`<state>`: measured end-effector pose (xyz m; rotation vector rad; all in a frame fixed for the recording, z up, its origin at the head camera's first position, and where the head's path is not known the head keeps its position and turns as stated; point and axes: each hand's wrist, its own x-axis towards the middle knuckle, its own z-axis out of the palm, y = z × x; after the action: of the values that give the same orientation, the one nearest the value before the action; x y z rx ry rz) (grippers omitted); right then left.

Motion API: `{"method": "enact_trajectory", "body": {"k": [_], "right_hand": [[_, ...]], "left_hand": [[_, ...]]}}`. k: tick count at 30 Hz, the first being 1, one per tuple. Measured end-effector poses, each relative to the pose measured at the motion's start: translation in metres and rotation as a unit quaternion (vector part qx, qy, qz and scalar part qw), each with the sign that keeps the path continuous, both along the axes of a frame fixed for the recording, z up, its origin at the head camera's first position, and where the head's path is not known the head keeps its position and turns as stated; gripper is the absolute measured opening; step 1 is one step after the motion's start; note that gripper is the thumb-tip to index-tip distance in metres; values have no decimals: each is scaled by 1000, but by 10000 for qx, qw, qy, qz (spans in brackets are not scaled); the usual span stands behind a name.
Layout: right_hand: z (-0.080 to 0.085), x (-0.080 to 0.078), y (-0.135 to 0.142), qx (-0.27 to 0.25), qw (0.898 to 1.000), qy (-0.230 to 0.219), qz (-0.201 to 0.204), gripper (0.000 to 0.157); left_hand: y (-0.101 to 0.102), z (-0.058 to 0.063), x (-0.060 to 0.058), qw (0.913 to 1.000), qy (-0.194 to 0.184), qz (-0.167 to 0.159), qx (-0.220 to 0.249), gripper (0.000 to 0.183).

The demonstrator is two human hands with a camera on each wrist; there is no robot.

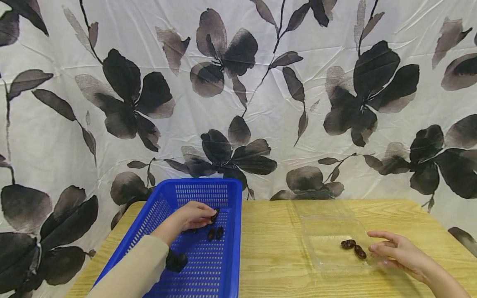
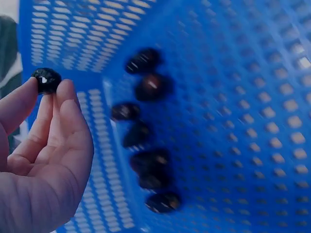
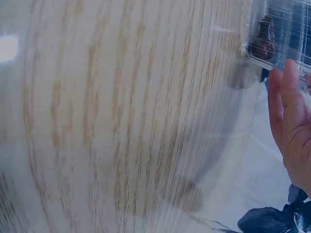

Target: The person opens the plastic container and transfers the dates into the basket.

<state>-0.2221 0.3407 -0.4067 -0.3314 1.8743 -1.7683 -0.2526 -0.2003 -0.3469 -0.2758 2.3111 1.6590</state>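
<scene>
My left hand [image 1: 194,215] pinches a dark, glossy date [image 1: 215,214] between thumb and fingertips, above the blue basket [image 1: 238,248]. In the left wrist view the held date [image 2: 46,80] shows at the fingertips, and several more dates [image 2: 125,111] lie in a rough row along the basket floor. On the right, a clear plastic container [image 1: 316,248] sits with its lid folded back and two dates [image 1: 348,244] inside. Fairly straight fingers of my right hand [image 1: 400,254] touch the container's right edge; its corner also appears in the right wrist view.
A wooden table [image 1: 272,248] carries both basket and container, with bare wood between them. Behind its back edge hangs a white cloth [image 1: 261,111] with dark flowers. A black wrist camera [image 1: 176,261] is on the left wrist.
</scene>
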Motion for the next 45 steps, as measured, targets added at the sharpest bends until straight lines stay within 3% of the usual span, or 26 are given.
{"method": "enact_trajectory", "body": {"k": [11, 21, 28, 33, 39, 45], "right_hand": [[-2, 1, -1, -82, 9999, 11, 99, 34], [-5, 2, -2, -233, 9996, 32, 166, 38], [-1, 2, -1, -220, 9996, 33, 164, 40], [-3, 1, 0, -289, 9995, 60, 146, 42], [-2, 0, 1, -114, 9998, 139, 86, 40], [-4, 2, 0, -185, 9997, 117, 138, 40]], "left_hand": [[-22, -29, 24, 9928, -119, -211, -1175, 8], [-23, -31, 26, 9862, -9, -266, -1632, 7], [-19, -15, 23, 9807, 215, -506, -1874, 5], [-10, 6, 17, 9847, 426, -554, -1599, 8], [14, 33, 7, 9864, 692, -861, -1214, 16], [46, 49, 2, 9834, 817, -1228, -1057, 18]]}}
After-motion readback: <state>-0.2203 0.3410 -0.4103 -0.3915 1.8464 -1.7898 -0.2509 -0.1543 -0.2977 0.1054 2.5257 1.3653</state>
